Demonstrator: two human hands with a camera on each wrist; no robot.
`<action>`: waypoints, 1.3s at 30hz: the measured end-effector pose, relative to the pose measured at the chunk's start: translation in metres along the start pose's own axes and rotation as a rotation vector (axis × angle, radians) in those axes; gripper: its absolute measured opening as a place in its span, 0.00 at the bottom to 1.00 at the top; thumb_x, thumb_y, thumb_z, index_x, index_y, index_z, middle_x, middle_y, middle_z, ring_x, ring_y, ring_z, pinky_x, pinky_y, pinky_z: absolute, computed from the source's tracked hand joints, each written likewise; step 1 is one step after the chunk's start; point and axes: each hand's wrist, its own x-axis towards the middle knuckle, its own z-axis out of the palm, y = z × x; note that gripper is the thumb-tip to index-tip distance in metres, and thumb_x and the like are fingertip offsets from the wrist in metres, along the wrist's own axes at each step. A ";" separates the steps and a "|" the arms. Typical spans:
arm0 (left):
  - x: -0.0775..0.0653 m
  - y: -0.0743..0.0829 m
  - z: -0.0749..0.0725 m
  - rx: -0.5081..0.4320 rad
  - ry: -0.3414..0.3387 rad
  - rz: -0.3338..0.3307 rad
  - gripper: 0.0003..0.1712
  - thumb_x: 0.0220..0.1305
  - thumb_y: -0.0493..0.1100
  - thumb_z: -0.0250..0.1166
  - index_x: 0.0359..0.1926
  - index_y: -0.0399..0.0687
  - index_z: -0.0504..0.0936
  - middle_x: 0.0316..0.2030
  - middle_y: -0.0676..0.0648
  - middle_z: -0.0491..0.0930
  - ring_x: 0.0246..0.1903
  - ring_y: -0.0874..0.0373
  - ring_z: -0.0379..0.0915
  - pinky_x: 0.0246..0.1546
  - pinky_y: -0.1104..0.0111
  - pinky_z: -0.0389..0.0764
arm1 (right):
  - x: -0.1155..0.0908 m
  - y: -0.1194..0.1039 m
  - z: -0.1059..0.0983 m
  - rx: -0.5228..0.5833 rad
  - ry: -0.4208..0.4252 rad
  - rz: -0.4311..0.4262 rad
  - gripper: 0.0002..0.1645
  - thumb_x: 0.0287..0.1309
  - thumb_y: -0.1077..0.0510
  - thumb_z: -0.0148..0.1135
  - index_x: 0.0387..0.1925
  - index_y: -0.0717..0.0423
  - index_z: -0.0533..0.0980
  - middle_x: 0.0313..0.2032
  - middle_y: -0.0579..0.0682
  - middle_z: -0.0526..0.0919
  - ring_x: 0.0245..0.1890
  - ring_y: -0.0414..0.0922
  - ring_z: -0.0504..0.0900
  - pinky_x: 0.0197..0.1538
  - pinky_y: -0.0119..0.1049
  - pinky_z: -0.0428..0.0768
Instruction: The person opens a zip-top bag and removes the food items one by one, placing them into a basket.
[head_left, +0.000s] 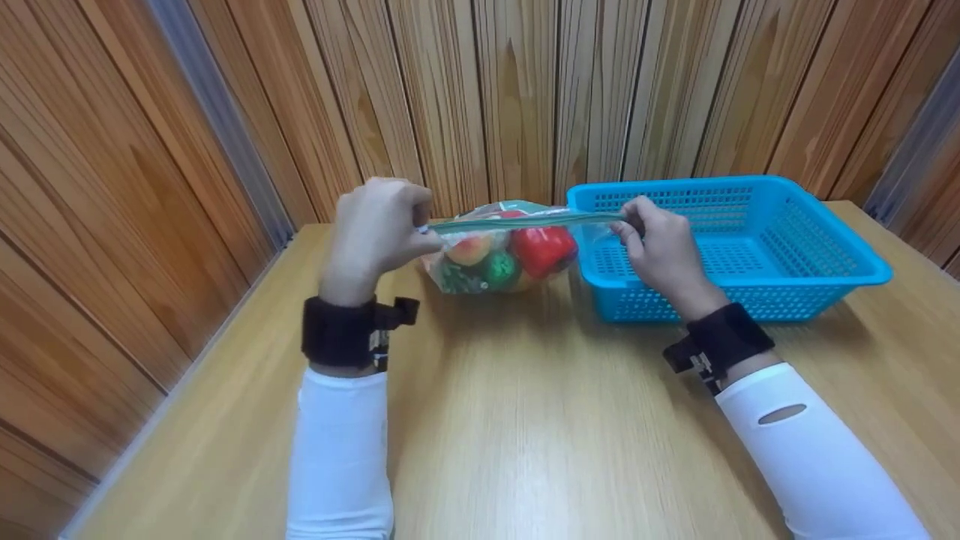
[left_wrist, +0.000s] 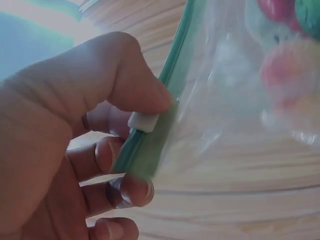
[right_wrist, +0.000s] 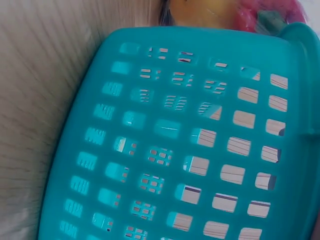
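Observation:
A clear zip bag [head_left: 431, 264] hangs between my two hands, its green zip strip [head_left: 525, 221] stretched nearly level. Inside are a red bell pepper [head_left: 543, 251], a peach-like fruit [head_left: 469, 250], a round green piece [head_left: 500, 268] and other colourful pieces. My left hand [head_left: 379, 232] pinches the strip's left end; in the left wrist view, the thumb presses by a white slider [left_wrist: 143, 122] with fingers behind the strip. At the opposite end, my right hand [head_left: 664, 244] pinches the bag's corner between thumb and fingers, over the basket's near left side. The right wrist view does not show its fingers.
A blue perforated plastic basket [head_left: 817, 277] stands on the right of the wooden table [head_left: 517, 420], just beside the bag. Wood-panelled walls [head_left: 517, 97] close off the table's back and left side.

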 end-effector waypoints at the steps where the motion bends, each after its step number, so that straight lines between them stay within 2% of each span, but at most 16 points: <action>1: -0.001 -0.002 -0.002 0.000 0.000 -0.015 0.08 0.48 0.43 0.69 0.21 0.48 0.78 0.24 0.50 0.76 0.26 0.54 0.70 0.25 0.66 0.65 | 0.000 -0.001 0.000 -0.004 0.002 -0.005 0.10 0.71 0.57 0.57 0.41 0.63 0.74 0.29 0.57 0.80 0.28 0.50 0.74 0.33 0.40 0.69; 5: -0.004 -0.004 -0.005 -0.027 -0.065 -0.094 0.08 0.49 0.44 0.68 0.23 0.48 0.78 0.25 0.50 0.76 0.27 0.53 0.71 0.26 0.65 0.65 | -0.001 -0.007 0.000 -0.019 0.026 -0.037 0.10 0.71 0.58 0.57 0.41 0.64 0.74 0.28 0.58 0.79 0.27 0.51 0.73 0.32 0.40 0.69; 10: -0.004 0.004 -0.005 -0.090 -0.234 -0.179 0.09 0.52 0.46 0.69 0.25 0.48 0.79 0.27 0.48 0.77 0.28 0.52 0.71 0.28 0.65 0.67 | -0.002 -0.010 0.001 -0.023 0.048 -0.056 0.10 0.71 0.58 0.56 0.41 0.64 0.73 0.27 0.57 0.78 0.26 0.51 0.72 0.31 0.39 0.68; 14: 0.000 0.014 0.000 -0.168 -0.336 -0.157 0.08 0.56 0.44 0.69 0.29 0.48 0.79 0.29 0.48 0.78 0.29 0.53 0.72 0.29 0.65 0.70 | -0.003 -0.012 0.002 -0.039 0.038 -0.076 0.11 0.71 0.57 0.56 0.41 0.63 0.73 0.27 0.57 0.78 0.25 0.50 0.72 0.30 0.38 0.69; 18: 0.004 0.027 0.010 -0.216 -0.394 -0.098 0.09 0.65 0.46 0.66 0.34 0.47 0.76 0.29 0.48 0.75 0.31 0.54 0.72 0.30 0.66 0.72 | -0.004 -0.013 0.002 -0.035 0.034 -0.132 0.11 0.70 0.57 0.57 0.41 0.64 0.74 0.27 0.57 0.79 0.24 0.50 0.71 0.29 0.38 0.68; 23: 0.008 0.040 0.024 -0.161 -0.373 0.008 0.06 0.71 0.44 0.60 0.40 0.46 0.74 0.31 0.48 0.75 0.32 0.54 0.71 0.30 0.67 0.71 | -0.004 -0.014 0.002 -0.004 0.017 -0.174 0.10 0.69 0.58 0.59 0.41 0.63 0.74 0.28 0.57 0.79 0.25 0.48 0.72 0.31 0.37 0.71; 27: 0.007 0.046 0.029 -0.167 -0.387 0.063 0.04 0.67 0.36 0.63 0.42 0.46 0.80 0.37 0.48 0.79 0.36 0.53 0.73 0.32 0.67 0.75 | -0.003 -0.016 0.002 0.020 -0.013 -0.182 0.10 0.69 0.58 0.59 0.42 0.63 0.74 0.28 0.57 0.79 0.27 0.48 0.73 0.32 0.37 0.74; 30: 0.006 0.046 0.030 -0.174 -0.406 0.076 0.08 0.62 0.31 0.64 0.37 0.47 0.85 0.38 0.48 0.80 0.38 0.53 0.73 0.33 0.67 0.76 | -0.003 -0.018 0.002 0.028 -0.031 -0.191 0.10 0.69 0.59 0.59 0.42 0.64 0.74 0.28 0.57 0.79 0.27 0.48 0.73 0.33 0.37 0.74; 32: 0.006 0.046 0.030 -0.164 -0.395 0.082 0.10 0.59 0.29 0.66 0.36 0.47 0.88 0.38 0.48 0.80 0.39 0.54 0.73 0.35 0.67 0.78 | -0.003 -0.019 0.002 0.034 -0.036 -0.195 0.10 0.68 0.59 0.60 0.42 0.64 0.74 0.28 0.56 0.78 0.27 0.47 0.72 0.33 0.36 0.73; 39: 0.007 0.050 0.028 -0.118 -0.288 0.077 0.17 0.61 0.27 0.63 0.47 0.45 0.89 0.45 0.44 0.78 0.43 0.52 0.75 0.47 0.66 0.83 | -0.005 -0.015 -0.001 0.049 -0.025 -0.261 0.09 0.65 0.60 0.63 0.38 0.63 0.74 0.25 0.54 0.76 0.26 0.43 0.70 0.30 0.32 0.70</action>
